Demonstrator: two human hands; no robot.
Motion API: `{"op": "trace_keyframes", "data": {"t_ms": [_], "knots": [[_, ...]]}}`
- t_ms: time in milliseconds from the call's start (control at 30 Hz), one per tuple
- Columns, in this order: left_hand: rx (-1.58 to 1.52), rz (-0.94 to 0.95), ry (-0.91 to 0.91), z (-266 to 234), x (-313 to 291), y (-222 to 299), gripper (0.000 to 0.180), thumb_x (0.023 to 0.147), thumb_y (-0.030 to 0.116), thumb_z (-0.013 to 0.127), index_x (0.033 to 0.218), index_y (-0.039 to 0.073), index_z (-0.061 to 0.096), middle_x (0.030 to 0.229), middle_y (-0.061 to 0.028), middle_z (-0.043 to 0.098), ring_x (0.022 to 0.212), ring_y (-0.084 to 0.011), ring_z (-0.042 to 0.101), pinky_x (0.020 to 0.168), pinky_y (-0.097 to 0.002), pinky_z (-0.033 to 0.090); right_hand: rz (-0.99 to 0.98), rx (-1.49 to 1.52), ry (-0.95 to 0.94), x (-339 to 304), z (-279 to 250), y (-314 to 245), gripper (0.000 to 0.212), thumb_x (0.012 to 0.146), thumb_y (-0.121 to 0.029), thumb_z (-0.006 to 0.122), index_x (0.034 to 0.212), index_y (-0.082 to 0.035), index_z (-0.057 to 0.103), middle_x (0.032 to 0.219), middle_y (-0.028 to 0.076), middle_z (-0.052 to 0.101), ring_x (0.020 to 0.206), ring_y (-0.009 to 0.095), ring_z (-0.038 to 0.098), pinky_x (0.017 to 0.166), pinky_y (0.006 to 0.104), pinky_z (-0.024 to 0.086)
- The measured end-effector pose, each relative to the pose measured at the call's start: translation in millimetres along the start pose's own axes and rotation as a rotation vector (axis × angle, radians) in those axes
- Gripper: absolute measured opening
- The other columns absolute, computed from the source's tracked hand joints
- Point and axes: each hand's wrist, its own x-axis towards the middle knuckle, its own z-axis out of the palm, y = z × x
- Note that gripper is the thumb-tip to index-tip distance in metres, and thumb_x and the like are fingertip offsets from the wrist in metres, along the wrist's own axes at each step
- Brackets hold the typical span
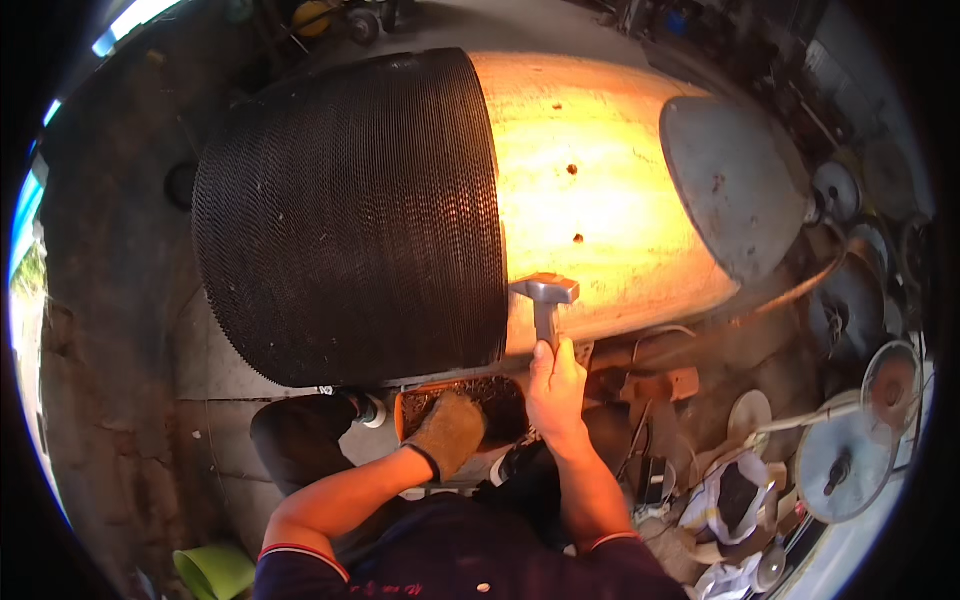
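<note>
My right hand (558, 390) is closed around the handle of a hammer (548, 290). The hammer stands head up, in front of the pale, wood-like surface (610, 270) of a large drum; whether it touches cannot be told. A brown work glove covers my left hand (450, 432), which reaches down into an orange box (401, 412) below the drum. Small dark pieces (502, 405), too small to name, fill the box, and the glove's fingertips are hard to make out against them. Dense dark rows of fine teeth (350, 215) wrap the drum's left part.
A grey round end plate (735, 190) closes the drum's right end. Several metal discs (848, 465) lean at the right, near a white bag (712, 500). A lime-green container (214, 572) sits at the lower left. My knees are on both sides of the box.
</note>
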Motion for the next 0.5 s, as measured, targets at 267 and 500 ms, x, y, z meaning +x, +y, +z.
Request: {"op": "trace_keyframes", "data": {"t_ms": [267, 500], "knots": [[-0.08, -0.087, 0.101, 8, 0, -15, 0.018, 0.084, 0.02, 0.063, 0.093, 0.007, 0.072, 0.082, -0.0114, 0.07, 0.084, -0.03, 0.069, 0.074, -0.0428, 0.05, -0.091, 0.152, 0.182, 11, 8, -13, 0.03, 0.107, -0.028, 0.054, 0.094, -0.001, 0.054, 0.075, 0.007, 0.061, 0.059, 0.018, 0.058, 0.049, 0.0323, 0.041], [-0.141, -0.036, 0.49, -23, -11, -24, 0.013, 0.083, 0.021, 0.064, 0.084, 0.009, 0.061, 0.081, -0.0086, 0.062, 0.081, -0.0298, 0.064, 0.077, -0.0419, 0.047, 0.608, 0.844, -0.083, 20, 5, 9, 0.037, 0.111, -0.038, 0.045, 0.092, -0.007, 0.051, 0.064, -0.001, 0.049, 0.049, 0.008, 0.045, 0.045, 0.0241, 0.037]]}}
